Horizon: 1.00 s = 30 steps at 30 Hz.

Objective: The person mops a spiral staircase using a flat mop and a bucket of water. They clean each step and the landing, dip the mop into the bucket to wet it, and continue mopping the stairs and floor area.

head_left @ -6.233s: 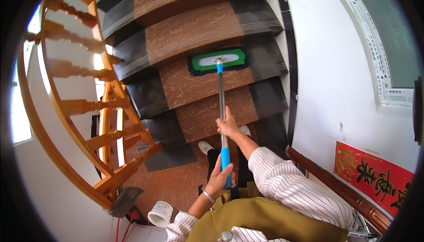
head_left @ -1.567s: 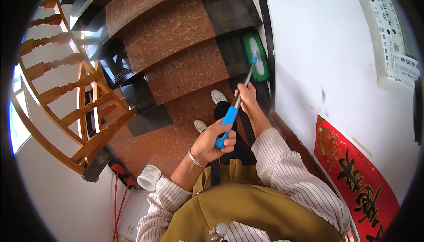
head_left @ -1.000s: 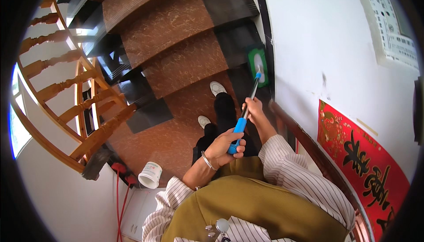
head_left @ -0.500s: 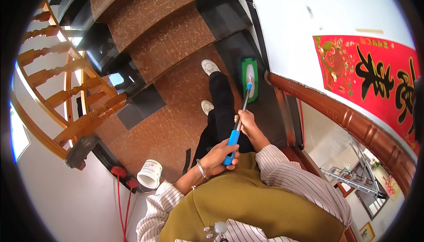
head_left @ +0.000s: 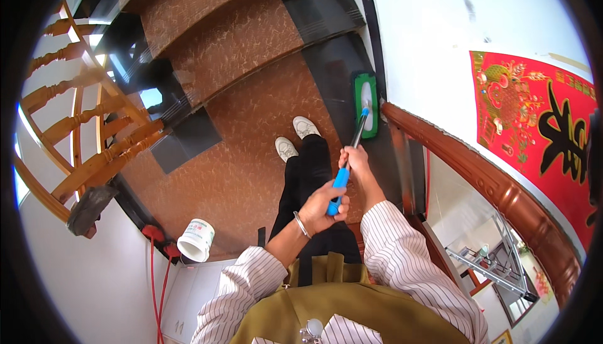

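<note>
My left hand (head_left: 323,203) hides the mop handle's (head_left: 352,149) blue end — my trousers cover part of the landing (head_left: 251,137), and the tub's (head_left: 196,240) label is too small to read.

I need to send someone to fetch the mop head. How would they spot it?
Find the white wall on the right of the brown landing. At its foot, on the dark border strip, lies the mop head, at the end of the pole both hands hold. It is the only flat green rectangle, with a white centre.

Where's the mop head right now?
Head view, right of centre: the green mop head lies flat on the dark floor strip along the white wall, ahead of the white shoes.
</note>
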### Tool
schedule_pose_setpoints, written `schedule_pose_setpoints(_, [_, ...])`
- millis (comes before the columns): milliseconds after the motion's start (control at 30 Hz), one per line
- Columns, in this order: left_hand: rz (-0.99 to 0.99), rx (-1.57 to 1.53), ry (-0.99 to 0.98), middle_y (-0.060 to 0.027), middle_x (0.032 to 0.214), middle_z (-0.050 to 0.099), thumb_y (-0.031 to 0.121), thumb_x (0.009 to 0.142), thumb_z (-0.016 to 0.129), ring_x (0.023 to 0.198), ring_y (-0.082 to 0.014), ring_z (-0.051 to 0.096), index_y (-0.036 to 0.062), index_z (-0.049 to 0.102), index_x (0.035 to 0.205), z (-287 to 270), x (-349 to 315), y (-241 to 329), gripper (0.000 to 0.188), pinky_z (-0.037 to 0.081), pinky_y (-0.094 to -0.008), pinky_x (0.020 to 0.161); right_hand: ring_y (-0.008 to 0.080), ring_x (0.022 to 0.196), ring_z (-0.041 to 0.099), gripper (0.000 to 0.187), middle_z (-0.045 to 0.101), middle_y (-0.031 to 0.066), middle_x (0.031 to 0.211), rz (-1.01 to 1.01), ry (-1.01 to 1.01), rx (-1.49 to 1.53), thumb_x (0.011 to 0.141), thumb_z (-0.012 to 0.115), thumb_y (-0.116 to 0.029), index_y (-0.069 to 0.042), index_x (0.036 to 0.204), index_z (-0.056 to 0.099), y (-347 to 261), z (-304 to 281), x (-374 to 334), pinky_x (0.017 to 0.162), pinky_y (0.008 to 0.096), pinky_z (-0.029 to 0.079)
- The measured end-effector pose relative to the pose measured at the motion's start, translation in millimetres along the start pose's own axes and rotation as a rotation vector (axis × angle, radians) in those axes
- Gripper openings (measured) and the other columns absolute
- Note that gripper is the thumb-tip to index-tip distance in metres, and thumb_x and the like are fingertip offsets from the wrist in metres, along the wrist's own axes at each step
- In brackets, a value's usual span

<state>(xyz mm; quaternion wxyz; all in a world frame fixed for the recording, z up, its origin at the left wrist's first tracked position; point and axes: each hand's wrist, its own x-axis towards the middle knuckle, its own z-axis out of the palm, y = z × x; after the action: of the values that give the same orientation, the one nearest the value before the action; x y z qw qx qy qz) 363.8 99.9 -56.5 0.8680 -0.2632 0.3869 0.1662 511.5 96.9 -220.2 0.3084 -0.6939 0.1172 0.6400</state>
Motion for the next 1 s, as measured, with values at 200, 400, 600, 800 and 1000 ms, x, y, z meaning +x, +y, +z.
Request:
schedule_pose_setpoints(200, [0.041, -0.01, -0.064, -0.004, 0.071, 0.048, 0.011, 0.088, 0.051, 0.055, -0.0109, 0.043, 0.0131, 0.038, 0.109, 14.4, 3.7, 55.0, 0.025, 0.033, -0.022, 0.045, 0.0156, 0.046, 0.047, 0.013, 0.048, 0.0075, 0.06, -0.127, 0.03, -0.038, 0.08, 0.051, -0.002, -0.004, 0.086, 0.04, -40.1, 47.7, 16.1, 0.041, 0.0289, 0.041])
schedule_pose_setpoints(400, [0.181, 0.135, -0.061, -0.0054, 0.072, 0.048, 0.012, 0.089, 0.049, 0.055, -0.0102, 0.044, 0.0091, 0.039, 0.111, 27.0, -5.0, 83.8, 0.024, 0.033, -0.0222, 0.045, 0.0158, 0.045, 0.048, 0.01, 0.048, 0.0074, 0.058, -0.177, -0.096, -0.067, 0.079, 0.052, -0.003, -0.004, 0.084, 0.043, -64.7, 84.3, 28.6, 0.04, 0.0283, 0.041])
schedule_pose_setpoints(600, [0.231, -0.288, -0.118, -0.0078, 0.077, 0.051, 0.011, 0.088, 0.049, 0.055, -0.0085, 0.043, 0.002, 0.039, 0.106, 23.7, -4.9, 110.5, 0.022, 0.034, -0.0225, 0.049, 0.0199, 0.046, 0.049, 0.02, 0.05, 0.0095, 0.054, -0.164, -0.052, -0.421, 0.081, 0.051, -0.008, -0.001, 0.062, 0.051, -85.6, 118.5, 60.3, 0.042, 0.0313, 0.041])
schedule_pose_setpoints(800, [0.347, -0.483, -0.129, -0.0066, 0.075, 0.044, 0.008, 0.086, 0.049, 0.056, -0.0108, 0.039, 0.0056, 0.038, 0.116, -39.1, -42.9, 53.9, 0.031, 0.034, -0.0254, 0.051, 0.0183, 0.041, 0.049, 0.013, 0.05, 0.0102, 0.053, -0.164, 0.051, -0.844, 0.074, 0.055, -0.003, 0.006, 0.077, 0.047, -13.1, 135.2, 17.6, 0.035, 0.0311, 0.038])
schedule_pose_setpoints(1000, [0.462, -0.84, -0.094, -0.0054, 0.075, 0.042, 0.006, 0.082, 0.054, 0.056, -0.01, 0.038, 0.0083, 0.043, 0.115, -100.1, -111.2, 4.2, 0.035, 0.032, -0.0243, 0.052, 0.0185, 0.049, 0.055, 0.067, 0.054, 0.0144, 0.07, -0.087, -0.075, -1.149, 0.077, 0.053, -0.001, 0.008, 0.128, 0.01, 92.6, 165.5, -24.7, 0.041, 0.0323, 0.046])
